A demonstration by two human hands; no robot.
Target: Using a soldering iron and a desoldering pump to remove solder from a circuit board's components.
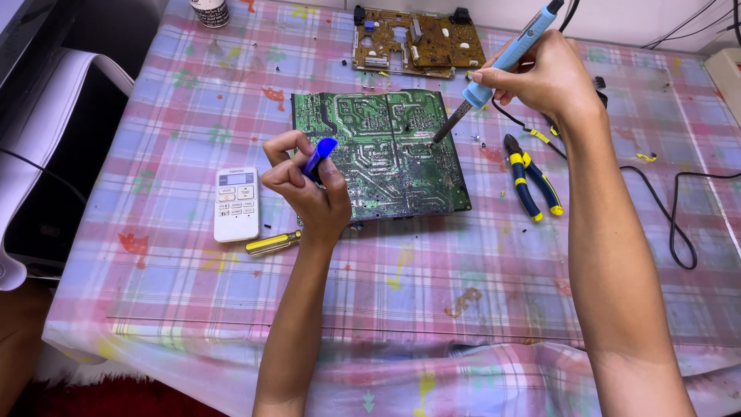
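Your right hand grips the light-blue soldering iron, tip on the flat green circuit board at mid-table. Your left hand, closed around a blue plastic tool, rests on the board's left edge. You're likely mid-desoldering; keep the tip steady.
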